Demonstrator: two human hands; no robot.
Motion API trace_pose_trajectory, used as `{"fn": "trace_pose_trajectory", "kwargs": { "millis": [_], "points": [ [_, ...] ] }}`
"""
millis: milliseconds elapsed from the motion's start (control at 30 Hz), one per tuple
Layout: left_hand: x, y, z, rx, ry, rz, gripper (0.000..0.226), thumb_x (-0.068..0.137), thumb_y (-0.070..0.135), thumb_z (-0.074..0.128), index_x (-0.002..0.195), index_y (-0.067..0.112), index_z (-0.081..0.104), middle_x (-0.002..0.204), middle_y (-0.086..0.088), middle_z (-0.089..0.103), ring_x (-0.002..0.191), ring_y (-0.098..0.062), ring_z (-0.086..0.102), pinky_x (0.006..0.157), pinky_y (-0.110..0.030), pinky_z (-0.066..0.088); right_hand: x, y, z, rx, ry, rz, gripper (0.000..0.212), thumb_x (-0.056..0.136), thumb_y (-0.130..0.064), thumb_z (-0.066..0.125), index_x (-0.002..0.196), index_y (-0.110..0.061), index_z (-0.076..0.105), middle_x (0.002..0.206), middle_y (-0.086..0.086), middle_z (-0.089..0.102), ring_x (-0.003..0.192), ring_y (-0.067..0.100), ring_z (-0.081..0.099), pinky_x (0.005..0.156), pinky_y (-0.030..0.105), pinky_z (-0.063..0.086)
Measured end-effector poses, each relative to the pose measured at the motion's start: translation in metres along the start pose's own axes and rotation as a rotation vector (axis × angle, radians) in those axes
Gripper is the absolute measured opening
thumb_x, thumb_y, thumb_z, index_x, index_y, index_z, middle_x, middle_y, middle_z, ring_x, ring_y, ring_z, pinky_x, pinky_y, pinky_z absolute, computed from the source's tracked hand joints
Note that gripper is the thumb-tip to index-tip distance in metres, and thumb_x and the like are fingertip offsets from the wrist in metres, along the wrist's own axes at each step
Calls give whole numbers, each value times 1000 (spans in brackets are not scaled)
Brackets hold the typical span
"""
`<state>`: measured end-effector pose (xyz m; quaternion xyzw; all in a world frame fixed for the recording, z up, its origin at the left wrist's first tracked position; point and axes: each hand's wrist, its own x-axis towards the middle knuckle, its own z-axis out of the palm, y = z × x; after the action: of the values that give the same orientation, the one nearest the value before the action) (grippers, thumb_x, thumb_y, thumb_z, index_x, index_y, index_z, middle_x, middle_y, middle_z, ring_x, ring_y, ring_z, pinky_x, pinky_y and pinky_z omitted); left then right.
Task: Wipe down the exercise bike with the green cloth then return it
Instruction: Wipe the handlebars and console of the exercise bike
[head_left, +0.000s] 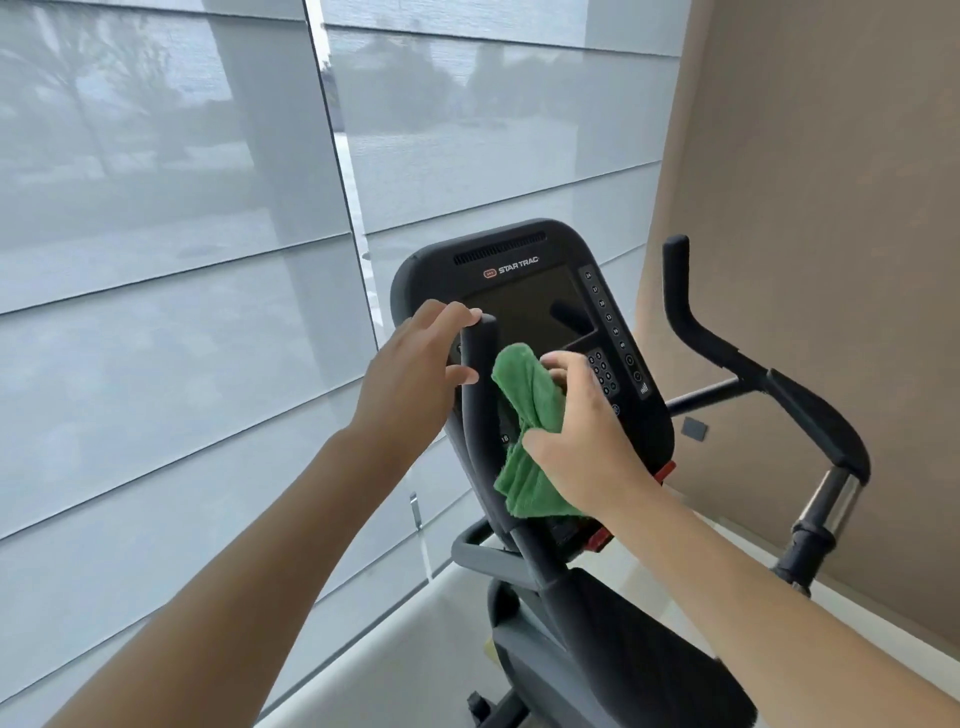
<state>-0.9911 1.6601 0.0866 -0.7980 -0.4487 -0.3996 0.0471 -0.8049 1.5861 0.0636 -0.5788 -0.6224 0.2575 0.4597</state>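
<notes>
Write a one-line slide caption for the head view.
Right hand holds the green cloth against the bike console while the left hand reaches around the handlebar.

One exercise bike (530, 291), one green cloth (530, 405) (bunched), two handlebars (475, 395).
</notes>
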Motion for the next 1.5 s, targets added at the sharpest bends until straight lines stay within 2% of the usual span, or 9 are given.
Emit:
{"fn": "trace_pose_trajectory", "kwargs": {
  "millis": [100, 233, 433, 667, 833, 967, 1200, 1333, 1500],
  "points": [
    [-6, -8, 1, -156, -30, -42, 62, 87, 9, 82, 140, 31, 58, 126, 16, 58, 94, -12, 62, 76, -35, 57, 15, -9, 21, 11, 54, -136, 76, 94, 0, 62, 159, -26, 31, 150, -6, 42, 128, 3, 51, 97, 5, 44],
    [-19, -12, 0, -386, -108, -128, 79, 93, 3, 75, 151, 48, 47, 136, 24, 54, 106, -3, 61, 81, -24, 59, -3, 12, 59, -171, -5, -150, 89, 101, -7, 60, 170, -19, 5, 169, -1, 26, 152, 13, 34, 119, 16, 28],
    [-81, -13, 16, -494, -90, -176, 62, 94, -5, 65, 138, 39, 63, 142, 25, 56, 111, -12, 65, 78, -18, 58, -36, 45, 41, -485, -46, -257, 72, 96, -12, 65, 163, -20, 39, 155, -1, 44, 134, 18, 46, 117, 38, 46],
    [-120, 20, 10, -693, 45, -324, 54, 93, 0, 62, 128, 41, 61, 131, 16, 62, 120, -14, 63, 85, -27, 58, -50, 21, 25, -531, 74, -320, 75, 78, -15, 88, 143, -26, 53, 149, -6, 33, 128, 15, 48, 104, 24, 51],
    [-120, 33, -4, -565, 11, -106, 91, 81, 19, 87, 156, 34, 38, 157, 16, 36, 146, -15, 43, 108, -23, 46, -27, -11, 31, -408, 210, -321, 66, 71, -16, 91, 124, -25, 53, 129, -9, 38, 116, 16, 55, 93, 30, 56],
    [-112, 27, 9, -608, -94, -140, 117, 69, 37, 96, 162, 38, 25, 166, 14, 21, 149, -1, 35, 113, -11, 38, -16, -28, 38, -208, 25, -146, 55, 77, -34, 89, 119, -30, 54, 118, -13, 44, 106, 3, 58, 89, 23, 53],
    [-101, 10, 21, -452, 119, -306, 78, 71, 35, 83, 143, 34, 52, 156, 18, 32, 127, -6, 55, 97, -21, 51, -20, -29, 20, -25, -237, -235, 45, 92, -19, 78, 133, -27, 62, 133, -15, 54, 129, 5, 56, 106, 23, 51],
    [-88, 3, 18, -474, 254, -268, 66, 73, 15, 93, 129, 22, 60, 145, 7, 43, 127, 9, 48, 99, -3, 38, -21, -29, 4, -30, -146, -372, 41, 95, -6, 70, 129, -29, 67, 135, -14, 57, 135, 17, 55, 104, 29, 52],
    [-53, 8, 19, -528, 309, -343, 56, 75, 19, 88, 120, 28, 54, 140, 6, 45, 127, -10, 51, 102, -26, 48, -24, -22, -8, -1, -62, -396, 40, 90, -12, 64, 124, -31, 69, 134, -13, 58, 133, 20, 56, 98, 26, 52]
  ]
}}
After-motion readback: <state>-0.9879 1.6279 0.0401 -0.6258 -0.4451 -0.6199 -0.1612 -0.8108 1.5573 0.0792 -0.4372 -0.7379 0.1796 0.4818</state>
